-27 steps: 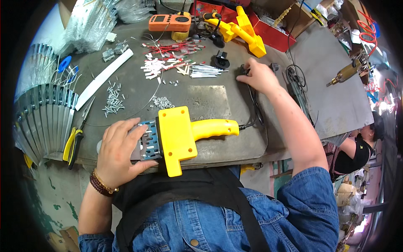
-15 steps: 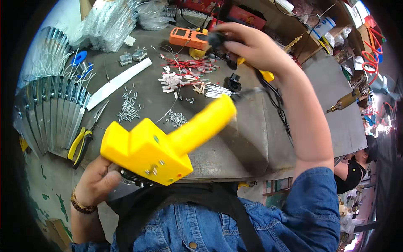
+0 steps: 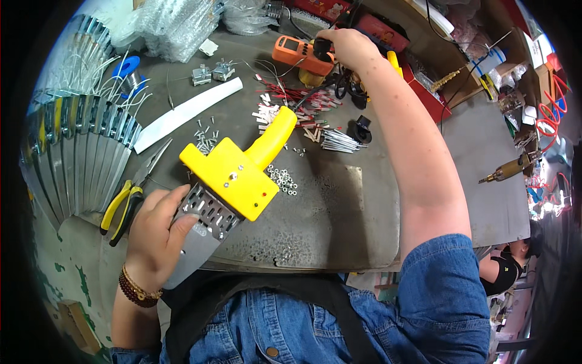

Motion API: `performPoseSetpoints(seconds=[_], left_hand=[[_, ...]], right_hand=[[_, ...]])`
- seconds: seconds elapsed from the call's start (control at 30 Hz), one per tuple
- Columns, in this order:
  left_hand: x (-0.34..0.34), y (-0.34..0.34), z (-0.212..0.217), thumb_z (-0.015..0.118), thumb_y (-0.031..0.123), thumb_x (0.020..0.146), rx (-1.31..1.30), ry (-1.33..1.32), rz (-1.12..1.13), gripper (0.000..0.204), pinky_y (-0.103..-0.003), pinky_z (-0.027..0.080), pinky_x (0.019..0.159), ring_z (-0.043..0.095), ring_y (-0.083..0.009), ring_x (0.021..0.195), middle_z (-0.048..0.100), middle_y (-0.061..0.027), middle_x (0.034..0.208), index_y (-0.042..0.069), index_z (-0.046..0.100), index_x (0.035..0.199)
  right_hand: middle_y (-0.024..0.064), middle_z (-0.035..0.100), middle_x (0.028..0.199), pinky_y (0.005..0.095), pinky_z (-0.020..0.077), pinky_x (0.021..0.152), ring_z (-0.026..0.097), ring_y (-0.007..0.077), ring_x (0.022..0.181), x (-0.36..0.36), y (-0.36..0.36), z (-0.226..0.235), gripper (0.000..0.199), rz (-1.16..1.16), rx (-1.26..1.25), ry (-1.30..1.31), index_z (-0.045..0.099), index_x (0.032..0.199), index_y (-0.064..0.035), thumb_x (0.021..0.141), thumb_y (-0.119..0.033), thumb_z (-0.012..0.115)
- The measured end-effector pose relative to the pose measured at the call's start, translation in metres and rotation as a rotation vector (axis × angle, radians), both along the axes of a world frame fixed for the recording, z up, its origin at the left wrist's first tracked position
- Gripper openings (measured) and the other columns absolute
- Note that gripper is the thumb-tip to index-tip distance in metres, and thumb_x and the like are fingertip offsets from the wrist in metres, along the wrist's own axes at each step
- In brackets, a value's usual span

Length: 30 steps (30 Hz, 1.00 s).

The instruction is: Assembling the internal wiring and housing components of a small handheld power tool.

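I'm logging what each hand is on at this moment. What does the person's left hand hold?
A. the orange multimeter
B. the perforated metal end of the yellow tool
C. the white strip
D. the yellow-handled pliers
B: the left hand grips the perforated metal end of the yellow tool; the yellow-handled pliers lie apart beside it.

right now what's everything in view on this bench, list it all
heating tool: one, yellow body and handle with perforated grey metal plate, lifted over near bench edge
multimeter: one, orange, far centre
pliers: one, yellow and black handles, left edge
metal strips: fanned stack, silver, far left
flat strip: one, white, left of centre
screws and nuts: scattered, silver, mid bench
wire leads: heap, red and white, centre back
clear bags: pile, back left
drill: one, brass-coloured, right table
left hand: on the tool's metal plate
right hand: holding a black plug, far centre
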<state>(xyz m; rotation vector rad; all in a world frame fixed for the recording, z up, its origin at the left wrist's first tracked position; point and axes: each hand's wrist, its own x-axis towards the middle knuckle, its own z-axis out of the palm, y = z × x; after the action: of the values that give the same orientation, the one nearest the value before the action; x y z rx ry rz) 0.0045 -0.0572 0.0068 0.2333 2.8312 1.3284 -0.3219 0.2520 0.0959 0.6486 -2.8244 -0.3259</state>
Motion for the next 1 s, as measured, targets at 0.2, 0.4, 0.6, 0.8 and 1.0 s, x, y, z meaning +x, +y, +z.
performPoseSetpoints(seconds=[0.2, 0.4, 0.6, 0.8, 1.0], left_hand=[[0.014, 0.015, -0.008, 0.070, 0.016, 0.084, -0.236, 0.277, -0.017, 0.066, -0.047, 0.040, 0.099, 0.050, -0.0426, 0.116, 0.052, -0.0237, 0.127, -0.006, 0.041, 0.139], [0.021, 0.023, -0.020, 0.073, 0.026, 0.081, -0.373, 0.322, 0.003, 0.077, -0.051, 0.029, 0.108, 0.042, -0.0415, 0.128, 0.047, -0.0236, 0.139, -0.005, 0.038, 0.143], [0.022, 0.024, -0.019, 0.073, 0.025, 0.081, -0.393, 0.319, 0.011, 0.079, -0.050, 0.030, 0.108, 0.041, -0.0418, 0.129, 0.044, -0.0237, 0.142, -0.005, 0.037, 0.144], [0.038, 0.007, -0.013, 0.072, 0.023, 0.084, -0.318, 0.347, 0.043, 0.069, -0.049, 0.032, 0.108, 0.043, -0.0416, 0.128, 0.045, -0.0221, 0.143, -0.002, 0.044, 0.140], [0.033, 0.020, 0.004, 0.071, 0.020, 0.084, -0.174, 0.428, -0.006, 0.053, -0.048, 0.036, 0.105, 0.049, -0.0401, 0.122, 0.052, -0.0205, 0.137, 0.000, 0.055, 0.130]], right_hand=[[0.0156, 0.069, 0.110, 0.0421, 0.0541, 0.083, 0.068, 0.0330, 0.098, -0.004, -0.006, 0.004, 0.055, 0.086, 0.158, 0.064, 0.059, 0.134, -0.0216, 0.084, 0.001, 0.055], [0.0129, 0.068, 0.116, 0.0408, 0.0543, 0.088, 0.067, 0.0300, 0.104, -0.016, 0.001, -0.011, 0.055, 0.018, 0.144, 0.042, 0.060, 0.133, -0.0262, 0.085, -0.001, 0.056], [0.0138, 0.069, 0.114, 0.0402, 0.0532, 0.086, 0.067, 0.0303, 0.103, 0.007, 0.017, 0.013, 0.043, 0.221, -0.088, 0.126, 0.063, 0.128, -0.0213, 0.088, -0.006, 0.059], [0.0106, 0.067, 0.081, 0.0262, 0.0511, 0.069, 0.066, 0.0134, 0.069, 0.140, 0.052, 0.009, 0.012, 0.437, -0.766, 0.295, 0.070, 0.100, -0.0029, 0.092, -0.008, 0.063], [0.0147, 0.072, 0.093, 0.0322, 0.0526, 0.077, 0.069, 0.0230, 0.084, 0.146, 0.112, -0.063, 0.035, -0.335, -0.538, -0.015, 0.067, 0.107, -0.0013, 0.086, -0.029, 0.073]])
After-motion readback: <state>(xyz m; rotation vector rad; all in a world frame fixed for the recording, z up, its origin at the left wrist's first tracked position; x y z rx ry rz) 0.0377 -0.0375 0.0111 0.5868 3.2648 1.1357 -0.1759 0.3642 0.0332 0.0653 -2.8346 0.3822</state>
